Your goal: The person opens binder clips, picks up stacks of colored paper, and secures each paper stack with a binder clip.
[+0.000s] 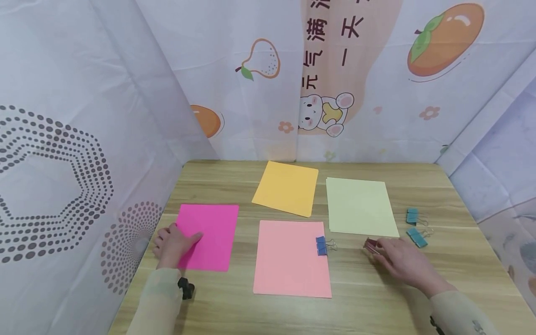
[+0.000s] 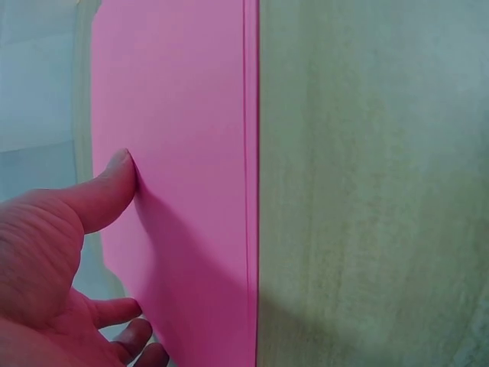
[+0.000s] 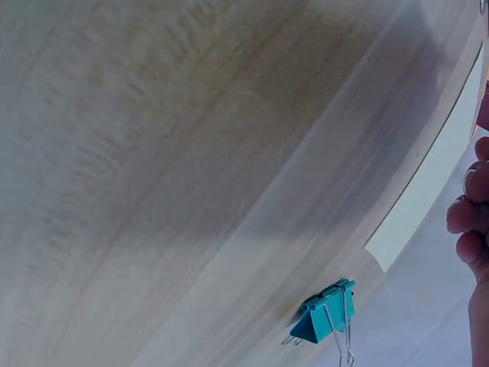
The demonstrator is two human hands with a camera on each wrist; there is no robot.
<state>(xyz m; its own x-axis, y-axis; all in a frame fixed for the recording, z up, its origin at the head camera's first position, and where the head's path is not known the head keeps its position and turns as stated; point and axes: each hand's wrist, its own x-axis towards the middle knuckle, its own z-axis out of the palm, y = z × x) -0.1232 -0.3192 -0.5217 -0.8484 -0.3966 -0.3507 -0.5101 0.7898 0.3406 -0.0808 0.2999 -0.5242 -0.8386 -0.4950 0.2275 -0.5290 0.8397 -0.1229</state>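
My left hand (image 1: 173,242) lies at the left edge of a magenta paper stack (image 1: 209,235). Its thumb (image 2: 114,180) presses on top of the magenta paper stack (image 2: 191,153), and the fingers (image 2: 130,329) curl at the edge below. My right hand (image 1: 402,260) pinches a dark red binder clip (image 1: 370,245) on the table, just below the pale yellow paper (image 1: 360,206). In the right wrist view only curled fingertips (image 3: 466,222) show at the right edge. A salmon paper stack (image 1: 291,258) lies between my hands with a blue binder clip (image 1: 321,245) on its right edge.
An orange sheet (image 1: 286,187) lies at the back middle. Two teal binder clips (image 1: 412,215) (image 1: 417,237) sit right of the pale paper; one teal clip (image 3: 325,317) shows near the pale paper's corner (image 3: 428,191). A small black object (image 1: 186,287) sits by my left wrist. Cloth walls enclose the wooden table (image 1: 377,302).
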